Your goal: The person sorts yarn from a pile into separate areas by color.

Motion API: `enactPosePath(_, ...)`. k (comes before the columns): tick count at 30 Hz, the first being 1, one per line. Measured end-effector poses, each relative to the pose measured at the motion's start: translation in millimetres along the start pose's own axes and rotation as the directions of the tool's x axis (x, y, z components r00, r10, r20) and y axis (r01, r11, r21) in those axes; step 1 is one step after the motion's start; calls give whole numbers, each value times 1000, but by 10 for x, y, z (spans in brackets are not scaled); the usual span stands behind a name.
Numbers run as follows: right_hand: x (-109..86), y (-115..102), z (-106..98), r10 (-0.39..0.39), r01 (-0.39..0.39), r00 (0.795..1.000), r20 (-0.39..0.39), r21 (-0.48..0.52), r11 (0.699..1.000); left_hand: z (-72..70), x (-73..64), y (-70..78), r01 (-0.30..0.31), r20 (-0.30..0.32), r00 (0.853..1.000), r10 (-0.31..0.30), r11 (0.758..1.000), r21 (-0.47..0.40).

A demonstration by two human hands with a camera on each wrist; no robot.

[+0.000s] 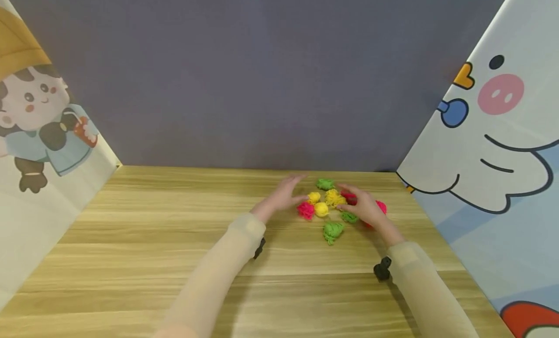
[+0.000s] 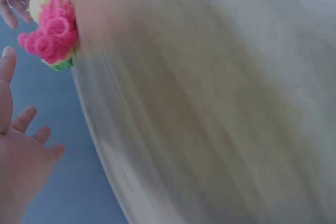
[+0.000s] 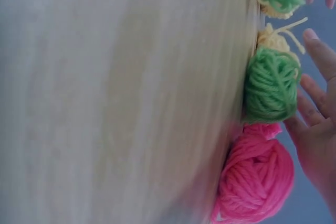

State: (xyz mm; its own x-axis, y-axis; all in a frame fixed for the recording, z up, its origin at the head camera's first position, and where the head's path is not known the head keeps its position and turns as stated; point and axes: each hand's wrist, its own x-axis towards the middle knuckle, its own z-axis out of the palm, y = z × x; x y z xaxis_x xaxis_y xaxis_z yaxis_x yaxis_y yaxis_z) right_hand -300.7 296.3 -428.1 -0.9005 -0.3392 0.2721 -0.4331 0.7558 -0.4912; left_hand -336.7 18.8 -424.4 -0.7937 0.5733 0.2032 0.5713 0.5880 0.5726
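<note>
Several small balls of yarn in green, yellow and pink lie in a loose cluster on the wooden table. My left hand (image 1: 283,196) hovers at the cluster's left side with fingers spread, nearest a pink yarn ball (image 1: 306,210) and a yellow yarn ball (image 1: 321,209). On the right, my right hand (image 1: 363,205) reaches over the cluster with loosely bent fingers, partly covering pink yarn behind it. In the right wrist view, a green yarn ball (image 3: 271,85) and a larger pink yarn ball (image 3: 257,179) stand beside that hand. Neither hand visibly holds anything.
Another green yarn ball (image 1: 333,231) lies at the near side of the cluster, and one more green ball (image 1: 325,184) at the back. A grey panel (image 1: 257,86) rises behind the wooden table (image 1: 144,250). Printed cartoon panels (image 1: 485,134) flank both sides.
</note>
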Motion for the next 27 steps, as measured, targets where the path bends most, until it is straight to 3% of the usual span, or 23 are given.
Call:
enactPosePath(6,42,58,35,28,-31,999,30,119,992,75,47,-60,8,75,997,-3,998,-59)
enactPosePath(11,65,100,44,46,-52,998,47,150,987,120,78,-63,-25,125,992,37,995,-101)
enactPosePath(17,97,141,58,49,-58,996,74,131,990,142,106,-35,-9,211,977,28,996,-93)
enactPosePath(27,140,170,68,77,-82,992,101,44,996,166,139,-23,31,287,958,-4,996,-89)
